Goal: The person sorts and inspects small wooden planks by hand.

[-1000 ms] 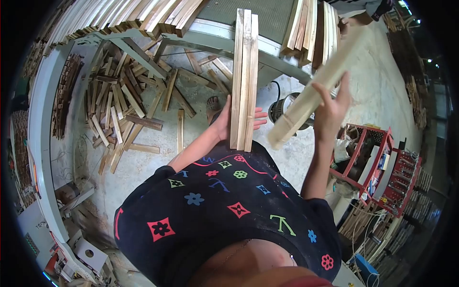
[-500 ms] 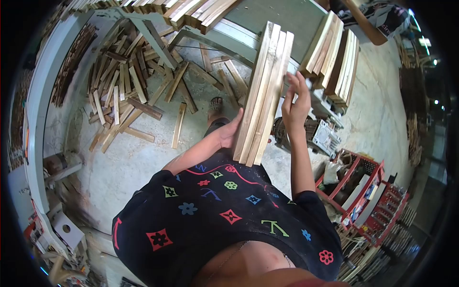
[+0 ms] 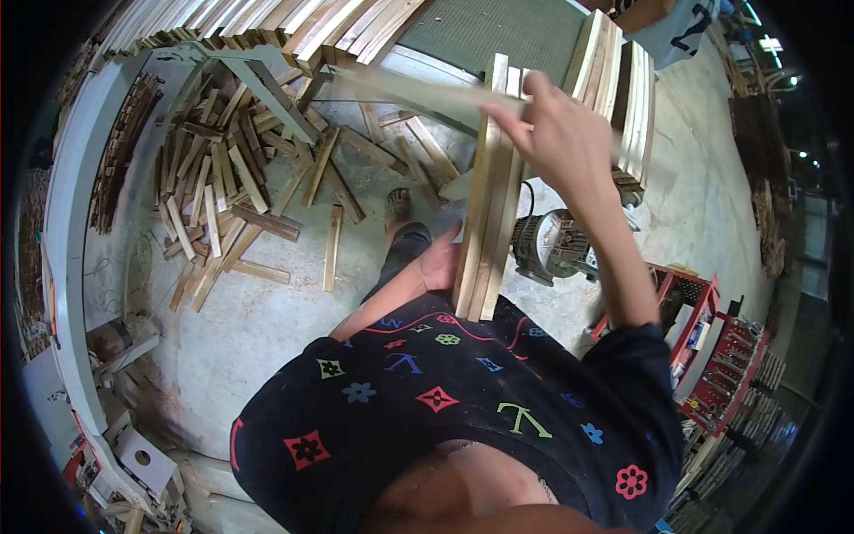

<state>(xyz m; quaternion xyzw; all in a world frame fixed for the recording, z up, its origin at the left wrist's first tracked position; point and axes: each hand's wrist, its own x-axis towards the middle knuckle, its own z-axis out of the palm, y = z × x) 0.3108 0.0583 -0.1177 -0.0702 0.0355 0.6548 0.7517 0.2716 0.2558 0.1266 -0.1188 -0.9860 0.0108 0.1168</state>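
Observation:
My left hand (image 3: 439, 263) grips the lower part of a small bundle of wooden strips (image 3: 487, 222), which stands out in front of my body, its far end pointing toward the machine table. Above the bundle, my right hand (image 3: 569, 138) is closed on a single wooden strip (image 3: 400, 87), smeared by motion and lying crosswise over the bundle's upper end. The thumb and fingers of that hand curl round the strip, and its right end shows faintly past the knuckles.
Rows of strips (image 3: 356, 27) line the table's left edge; more stacks (image 3: 633, 107) stand on its right. Loose offcuts (image 3: 240, 160) litter the floor beneath. A motor (image 3: 547, 245) and a red tool box (image 3: 721, 374) lie to the right. Another person (image 3: 667, 36) stands beyond.
My right hand, open beside the bundle before, has moved up and now holds one strip turned crosswise. The bundle in my left hand looks thinner and has shifted slightly right and down.

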